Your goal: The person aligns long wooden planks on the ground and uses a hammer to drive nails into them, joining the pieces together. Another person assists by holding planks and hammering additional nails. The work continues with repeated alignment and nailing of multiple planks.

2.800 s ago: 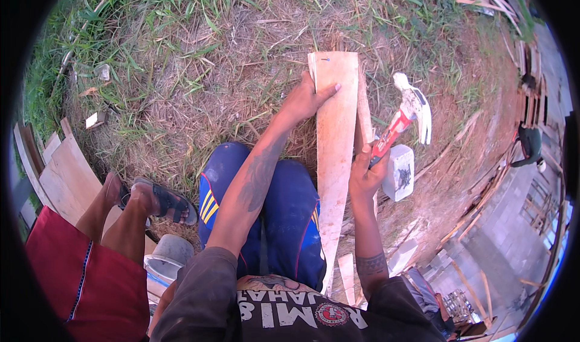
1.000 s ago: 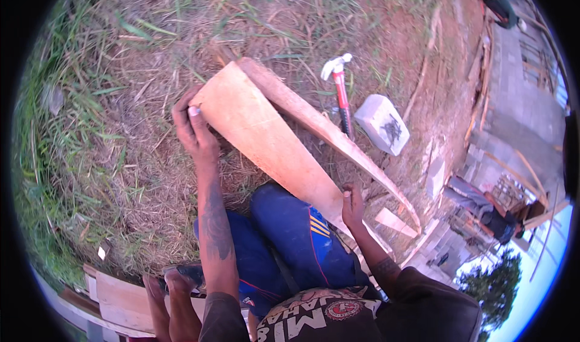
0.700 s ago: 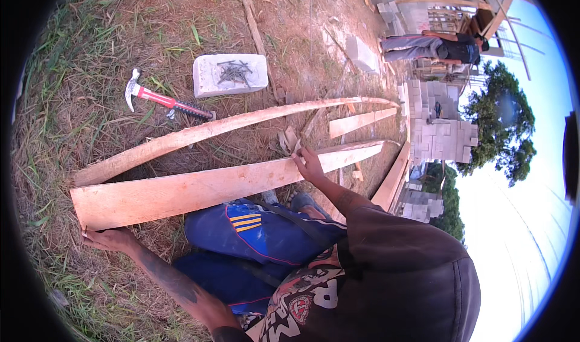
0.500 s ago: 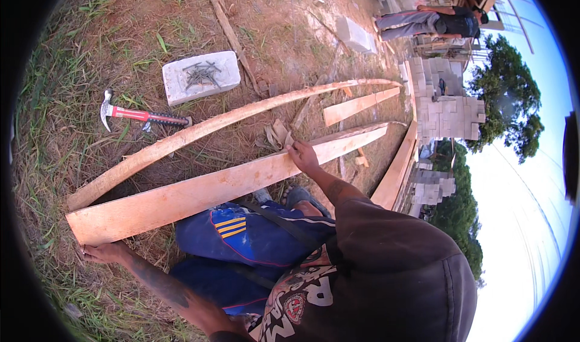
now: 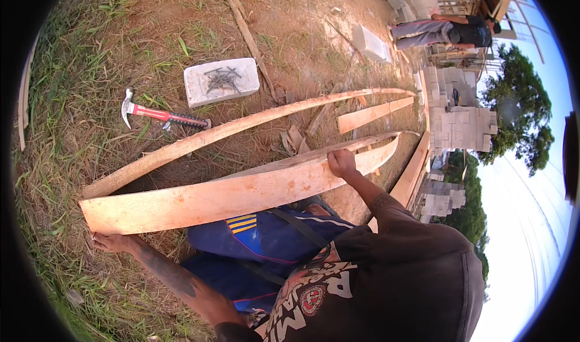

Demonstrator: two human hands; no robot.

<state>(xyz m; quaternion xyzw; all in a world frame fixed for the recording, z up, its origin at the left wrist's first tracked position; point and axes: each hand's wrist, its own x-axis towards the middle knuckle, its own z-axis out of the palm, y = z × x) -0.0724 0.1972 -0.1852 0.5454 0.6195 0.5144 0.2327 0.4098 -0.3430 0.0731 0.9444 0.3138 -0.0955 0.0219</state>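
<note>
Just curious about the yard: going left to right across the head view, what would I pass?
Hammer → pale block with nails → right hand on the wide plank → grey block stack → tree.

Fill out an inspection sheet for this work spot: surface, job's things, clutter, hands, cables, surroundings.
Surface: bare dirt and patchy grass.
Job's things: long pale wooden plank on edge across the lap; second thin plank lying behind it.
Clutter: red-handled claw hammer; grey concrete block with nails on top; wood scraps.
Hands: left hand at the plank's near end; right hand gripping its top edge.
Cables: nothing seen.
Surroundings: stacked blocks, another person, trees.
</note>
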